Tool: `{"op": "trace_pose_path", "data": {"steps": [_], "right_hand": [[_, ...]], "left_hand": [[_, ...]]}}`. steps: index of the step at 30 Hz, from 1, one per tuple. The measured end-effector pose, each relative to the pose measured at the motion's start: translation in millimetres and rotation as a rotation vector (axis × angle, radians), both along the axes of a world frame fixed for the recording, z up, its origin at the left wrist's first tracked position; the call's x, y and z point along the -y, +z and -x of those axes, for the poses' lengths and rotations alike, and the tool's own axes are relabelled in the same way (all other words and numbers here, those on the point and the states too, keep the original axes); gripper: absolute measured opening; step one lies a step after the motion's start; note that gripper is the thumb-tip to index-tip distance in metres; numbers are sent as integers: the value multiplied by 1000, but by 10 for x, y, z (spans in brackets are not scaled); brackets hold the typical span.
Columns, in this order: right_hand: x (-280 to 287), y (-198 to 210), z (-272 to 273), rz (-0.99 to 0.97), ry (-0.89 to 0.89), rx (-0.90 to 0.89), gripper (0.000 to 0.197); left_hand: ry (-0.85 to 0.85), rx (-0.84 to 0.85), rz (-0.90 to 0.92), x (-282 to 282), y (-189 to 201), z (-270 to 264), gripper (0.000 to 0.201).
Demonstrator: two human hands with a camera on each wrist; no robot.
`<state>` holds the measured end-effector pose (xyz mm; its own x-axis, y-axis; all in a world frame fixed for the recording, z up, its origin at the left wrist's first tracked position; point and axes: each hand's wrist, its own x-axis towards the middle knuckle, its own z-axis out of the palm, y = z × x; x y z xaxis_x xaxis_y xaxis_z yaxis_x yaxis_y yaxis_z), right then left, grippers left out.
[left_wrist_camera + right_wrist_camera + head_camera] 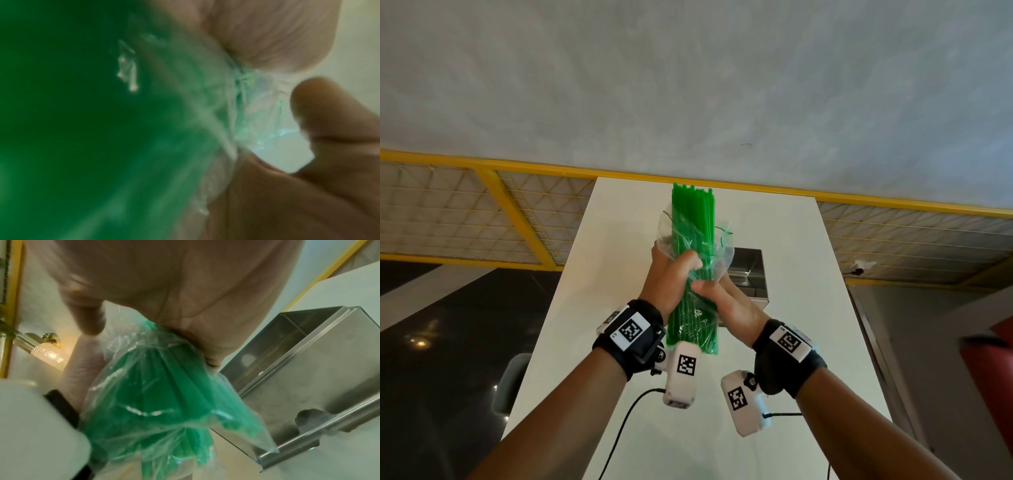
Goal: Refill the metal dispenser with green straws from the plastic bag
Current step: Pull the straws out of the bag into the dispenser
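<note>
In the head view I hold a bundle of green straws [693,212] upright over the table, still in their clear plastic bag [723,245]. The straw tops stick out of the bag's open mouth. My left hand [671,274] grips the bundle around its middle. My right hand [719,298] grips it just below, on the right side. The metal dispenser [751,270] stands on the table right behind my right hand, partly hidden. In the right wrist view the dispenser [308,369] has its top open, and the bag of straws [164,394] hangs beside it. The left wrist view shows the straws [82,129] only as a green blur.
A white table [619,240] runs away from me; black cables [626,418] trail across its near end. A yellow-framed mesh railing [517,212] crosses behind the far edge. A grey chair back [512,380] sits to the table's left. A lit wall lamp [47,352] shows in the right wrist view.
</note>
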<state>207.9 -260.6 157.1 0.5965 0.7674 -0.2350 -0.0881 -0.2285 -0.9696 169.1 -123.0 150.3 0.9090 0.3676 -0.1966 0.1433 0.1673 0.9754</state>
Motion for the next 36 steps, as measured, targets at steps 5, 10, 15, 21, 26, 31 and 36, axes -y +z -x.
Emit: {"op": "trace_pose_path", "data": {"steps": [5, 10, 15, 21, 26, 31, 36], "right_hand": [[-4, 93, -67, -22, 54, 47, 54], [-25, 105, -89, -35, 0, 70, 38], [-62, -28, -57, -97, -173, -56, 34], [-155, -172, 86, -148, -347, -274, 21], [-333, -220, 213, -333, -442, -584, 40], [-409, -295, 226, -389, -453, -819, 63], [-456, -360, 221, -287, -408, -891, 49]], "left_hand": [[-31, -48, -108, -45, 74, -49, 54], [-70, 24, -272, -30, 217, -91, 53], [-105, -50, -389, -34, 250, -91, 99], [-328, -111, -606, -110, 200, -69, 82], [-371, -187, -651, -218, 143, -109, 56], [-455, -293, -841, -300, 218, -184, 17], [-571, -363, -972, -414, 198, -287, 42]]}}
